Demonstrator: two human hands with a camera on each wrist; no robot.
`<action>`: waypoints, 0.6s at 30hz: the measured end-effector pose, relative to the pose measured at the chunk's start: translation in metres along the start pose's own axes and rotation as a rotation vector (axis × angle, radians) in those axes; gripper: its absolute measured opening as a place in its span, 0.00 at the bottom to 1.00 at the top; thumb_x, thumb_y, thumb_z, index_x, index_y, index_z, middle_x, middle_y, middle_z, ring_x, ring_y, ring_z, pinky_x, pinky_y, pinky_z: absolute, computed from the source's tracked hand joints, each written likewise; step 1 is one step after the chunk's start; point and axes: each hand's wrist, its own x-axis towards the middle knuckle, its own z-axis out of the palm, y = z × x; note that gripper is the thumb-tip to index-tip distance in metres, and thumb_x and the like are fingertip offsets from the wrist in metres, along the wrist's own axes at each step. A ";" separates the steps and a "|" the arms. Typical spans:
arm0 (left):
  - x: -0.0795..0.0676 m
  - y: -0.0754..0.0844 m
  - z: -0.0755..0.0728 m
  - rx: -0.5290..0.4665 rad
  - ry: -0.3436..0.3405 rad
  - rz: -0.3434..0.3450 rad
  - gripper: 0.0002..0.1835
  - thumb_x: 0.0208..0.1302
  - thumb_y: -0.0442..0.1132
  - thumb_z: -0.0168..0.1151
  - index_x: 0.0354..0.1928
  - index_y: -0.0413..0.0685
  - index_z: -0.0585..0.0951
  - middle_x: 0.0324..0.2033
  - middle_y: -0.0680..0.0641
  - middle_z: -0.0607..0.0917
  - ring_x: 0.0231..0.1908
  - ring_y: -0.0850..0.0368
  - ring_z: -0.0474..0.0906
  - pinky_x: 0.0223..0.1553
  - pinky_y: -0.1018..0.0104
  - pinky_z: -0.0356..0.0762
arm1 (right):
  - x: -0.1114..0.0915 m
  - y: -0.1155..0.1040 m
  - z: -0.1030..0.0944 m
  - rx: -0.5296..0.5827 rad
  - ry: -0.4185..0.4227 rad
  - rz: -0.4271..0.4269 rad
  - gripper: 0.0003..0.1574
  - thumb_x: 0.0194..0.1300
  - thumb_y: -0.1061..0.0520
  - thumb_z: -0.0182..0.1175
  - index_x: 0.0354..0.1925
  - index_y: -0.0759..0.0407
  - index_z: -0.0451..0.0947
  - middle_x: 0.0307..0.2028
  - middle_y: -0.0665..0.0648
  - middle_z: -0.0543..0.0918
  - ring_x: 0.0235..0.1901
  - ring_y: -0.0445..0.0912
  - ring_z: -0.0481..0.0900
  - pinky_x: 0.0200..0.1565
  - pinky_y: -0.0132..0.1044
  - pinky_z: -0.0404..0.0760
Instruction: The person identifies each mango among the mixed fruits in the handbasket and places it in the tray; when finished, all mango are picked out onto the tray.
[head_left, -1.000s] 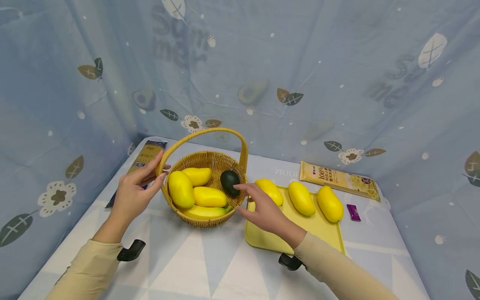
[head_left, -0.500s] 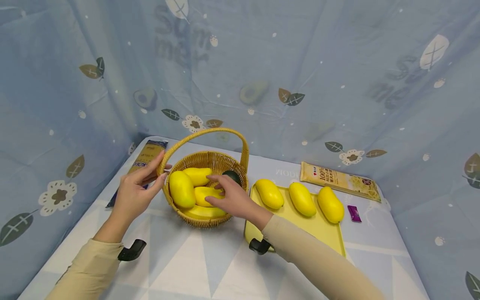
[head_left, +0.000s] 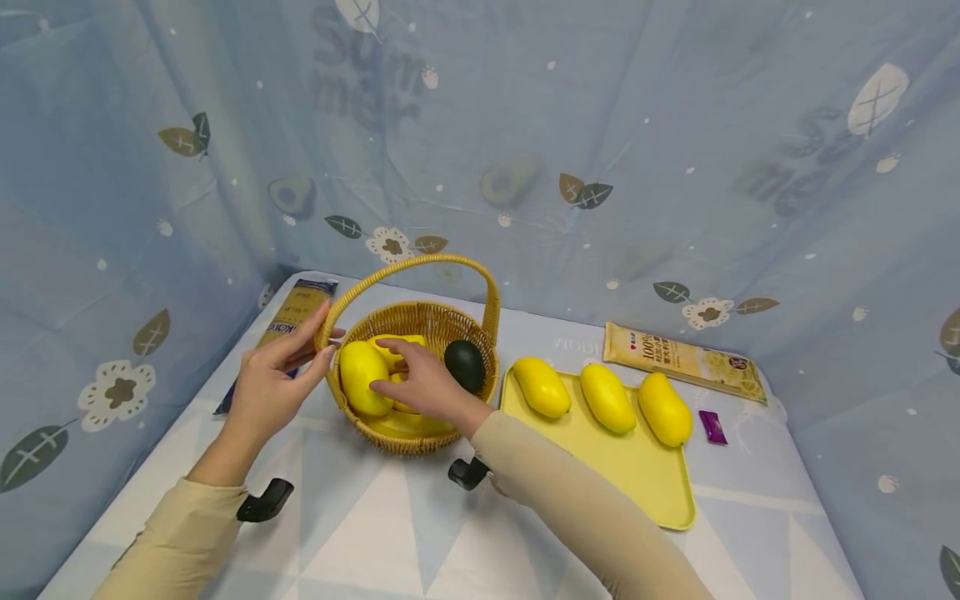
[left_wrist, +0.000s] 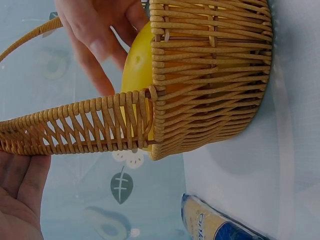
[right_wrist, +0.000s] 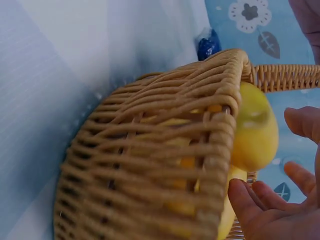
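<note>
Down in the basket, the right hand lies with loose, spread fingers on smooth yellow mangoes, hiding most of one; I cannot tell if it grips. The left hand holds the woven handle where it meets the rim, fingers bent around it. A dark round avocado sits inside.

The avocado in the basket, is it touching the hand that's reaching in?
Apart. In the head view, the right hand lies over the yellow mangoes, and a strip of basket weave shows between its knuckles and the dark avocado.
</note>
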 end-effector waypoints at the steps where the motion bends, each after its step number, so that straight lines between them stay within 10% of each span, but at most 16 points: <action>1: 0.000 0.000 0.000 0.002 0.001 0.002 0.41 0.60 0.20 0.68 0.73 0.57 0.72 0.49 0.41 0.88 0.50 0.76 0.81 0.49 0.82 0.77 | 0.002 0.000 0.001 0.002 -0.001 0.006 0.43 0.69 0.43 0.67 0.76 0.44 0.64 0.70 0.52 0.71 0.61 0.48 0.77 0.58 0.34 0.80; 18: 0.002 0.003 0.000 0.023 -0.005 -0.023 0.41 0.61 0.21 0.67 0.74 0.59 0.71 0.49 0.42 0.88 0.49 0.78 0.80 0.49 0.83 0.77 | 0.009 -0.007 0.008 -0.015 -0.032 0.000 0.45 0.66 0.48 0.70 0.76 0.44 0.64 0.72 0.52 0.65 0.56 0.45 0.77 0.52 0.29 0.81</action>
